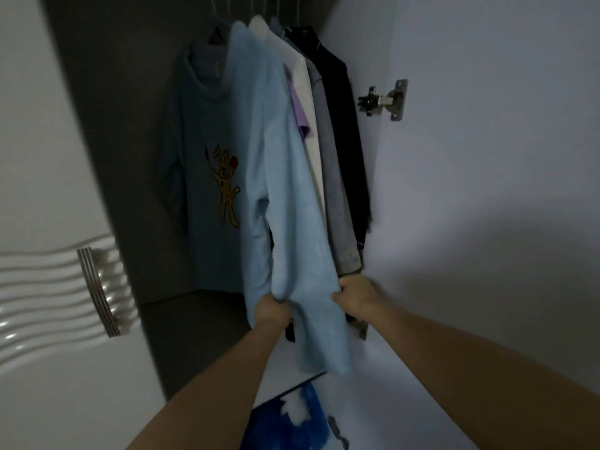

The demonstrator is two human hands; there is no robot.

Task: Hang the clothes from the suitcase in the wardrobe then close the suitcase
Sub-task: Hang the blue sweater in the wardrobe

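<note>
Gripping light-blue top [285, 177] hem, L hand [271, 308] + R hand [354, 292]; hanging, prob. in wardrobe [107, 92].

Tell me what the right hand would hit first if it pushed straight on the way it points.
Probably the cuff of the grey garment, which hangs just beyond the right hand as it grips the light blue garment. Depth is hard to judge, so it might slip past into darker clothes behind.

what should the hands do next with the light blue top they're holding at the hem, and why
Probably let go of the hem and draw back. The light blue top already hangs up by the other clothes, beside the dog-print shirt, while the left hand and right hand only grip its lower edge, seemingly straightening it.
</note>
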